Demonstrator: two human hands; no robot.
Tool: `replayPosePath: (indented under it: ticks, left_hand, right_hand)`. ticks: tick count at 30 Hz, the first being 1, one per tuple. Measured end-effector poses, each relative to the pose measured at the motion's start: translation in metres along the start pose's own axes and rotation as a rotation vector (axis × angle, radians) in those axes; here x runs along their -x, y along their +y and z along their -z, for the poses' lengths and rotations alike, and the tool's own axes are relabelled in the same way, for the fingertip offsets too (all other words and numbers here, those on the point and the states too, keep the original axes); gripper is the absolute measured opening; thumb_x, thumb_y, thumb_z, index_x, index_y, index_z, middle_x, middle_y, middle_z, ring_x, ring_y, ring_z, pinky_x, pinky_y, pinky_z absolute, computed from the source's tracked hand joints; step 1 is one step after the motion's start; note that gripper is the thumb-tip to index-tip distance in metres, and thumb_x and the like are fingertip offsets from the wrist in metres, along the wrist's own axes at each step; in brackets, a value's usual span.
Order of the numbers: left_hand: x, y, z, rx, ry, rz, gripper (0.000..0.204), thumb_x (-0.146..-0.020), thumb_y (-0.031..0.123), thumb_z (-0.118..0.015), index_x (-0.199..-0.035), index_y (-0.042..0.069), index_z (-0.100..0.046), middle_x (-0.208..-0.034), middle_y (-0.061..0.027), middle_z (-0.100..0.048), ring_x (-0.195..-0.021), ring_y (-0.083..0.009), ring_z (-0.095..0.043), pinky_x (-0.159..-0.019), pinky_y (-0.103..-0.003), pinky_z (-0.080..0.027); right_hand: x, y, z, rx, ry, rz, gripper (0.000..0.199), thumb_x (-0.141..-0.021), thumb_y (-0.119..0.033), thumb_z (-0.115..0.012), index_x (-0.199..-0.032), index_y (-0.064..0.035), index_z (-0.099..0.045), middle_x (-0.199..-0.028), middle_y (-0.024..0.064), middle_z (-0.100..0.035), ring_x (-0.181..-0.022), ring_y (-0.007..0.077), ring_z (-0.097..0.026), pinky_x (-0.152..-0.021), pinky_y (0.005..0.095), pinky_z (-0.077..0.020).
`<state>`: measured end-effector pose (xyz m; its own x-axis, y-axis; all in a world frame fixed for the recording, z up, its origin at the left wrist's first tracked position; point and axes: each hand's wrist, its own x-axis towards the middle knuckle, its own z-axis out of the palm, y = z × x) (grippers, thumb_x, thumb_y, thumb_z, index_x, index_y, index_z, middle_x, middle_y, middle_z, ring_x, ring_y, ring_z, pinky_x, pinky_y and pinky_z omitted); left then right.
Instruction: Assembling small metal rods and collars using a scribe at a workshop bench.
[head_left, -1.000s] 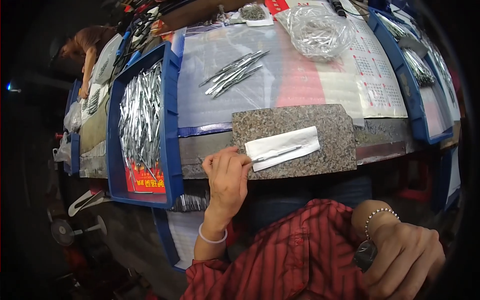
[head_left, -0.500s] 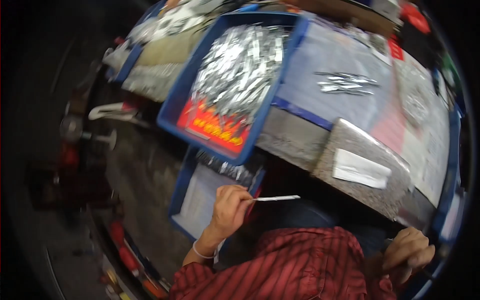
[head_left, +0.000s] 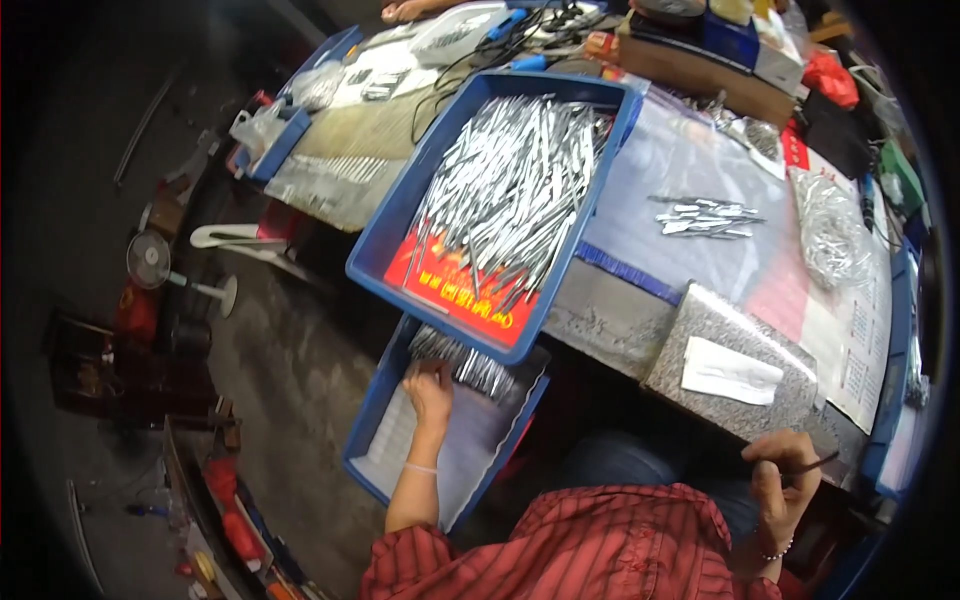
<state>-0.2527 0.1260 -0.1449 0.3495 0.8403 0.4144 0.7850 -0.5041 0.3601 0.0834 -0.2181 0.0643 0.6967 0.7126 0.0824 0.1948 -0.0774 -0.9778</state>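
While the right hand [head_left: 783, 478] pinches a thin dark strip [head_left: 818, 464], the left hand [head_left: 430, 396] is down in the lower blue tray [head_left: 480, 432] by a row of slim metal pieces [head_left: 482, 372], can't tell if it's grabbed one. Past that there's a stone slab [head_left: 722, 325] with folded white paper [head_left: 728, 374], then the upper blue tray [head_left: 407, 190] loaded with silvery strips [head_left: 520, 175].

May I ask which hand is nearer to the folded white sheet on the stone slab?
Right. The right hand is by the near edge of the stone slab, below the folded white sheet in view; the left hand is far leftward, over the lower blue tray.
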Motion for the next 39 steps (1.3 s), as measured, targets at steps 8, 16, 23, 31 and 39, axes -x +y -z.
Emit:
replayPosePath:
  ticks: [8,16,23,31,39]
  left_hand:
    - [-0.004,0.147,0.092,0.422,-0.281,-0.139,0.008,-0.084,0.001,-0.063,-0.092,0.001,-0.064,-0.091,-0.0146,-0.065,-0.081,-0.0316,-0.063,-0.070,-0.039,-0.049]
    - [-0.070,0.304,0.078,0.773,-0.367,-0.484,0.012,-0.082,-0.004,-0.064,-0.094,0.000,-0.064,-0.088,-0.0147,-0.063,-0.080,-0.0303,-0.063,-0.071,-0.034,-0.050]
    - [-0.174,0.376,-0.082,0.499,-0.163,-0.548,0.016,-0.079,0.010,-0.068,-0.094,0.004,-0.069,-0.090,-0.0159,-0.062,-0.088,-0.0332,-0.062,-0.078,-0.039,-0.049]
    - [-0.221,0.395,-0.133,0.209,-0.616,-0.547,0.026,-0.072,0.025,-0.075,-0.074,0.001,-0.067,-0.073,-0.0167,-0.065,-0.072,-0.0338,-0.064,-0.069,-0.042,-0.050]
    - [-0.177,0.392,-0.044,0.514,-0.326,-0.521,0.017,-0.082,0.012,-0.070,-0.081,0.000,-0.059,-0.072,-0.0150,-0.064,-0.062,-0.0289,-0.062,-0.059,-0.037,-0.047]
  right_hand:
    - [-0.027,0.021,0.018,0.572,0.095,-0.067,0.022,-0.086,-0.002,-0.062,-0.107,0.0036,-0.060,-0.089,0.0151,-0.068,-0.059,0.0202,-0.056,-0.057,0.0311,-0.0455]
    - [-0.016,0.019,0.024,0.552,-0.013,0.065,0.024,-0.083,-0.005,-0.068,-0.105,-0.0007,-0.062,-0.085,0.0202,-0.066,-0.076,0.0362,-0.067,-0.064,0.0407,-0.0516]
    - [0.015,0.003,0.043,0.443,0.021,0.043,0.018,-0.084,-0.007,-0.069,-0.101,-0.0017,-0.066,-0.081,0.0144,-0.067,-0.060,0.0247,-0.065,-0.055,0.0312,-0.0510]
    - [0.042,0.023,0.056,0.349,-0.024,-0.050,0.021,-0.084,-0.008,-0.069,-0.104,-0.0007,-0.067,-0.085,0.0141,-0.070,-0.064,0.0197,-0.067,-0.059,0.0272,-0.0520]
    - [0.037,0.027,0.055,0.250,-0.085,0.030,0.017,-0.085,-0.008,-0.068,-0.101,-0.0032,-0.066,-0.087,0.0122,-0.068,-0.064,0.0240,-0.067,-0.057,0.0310,-0.0523]
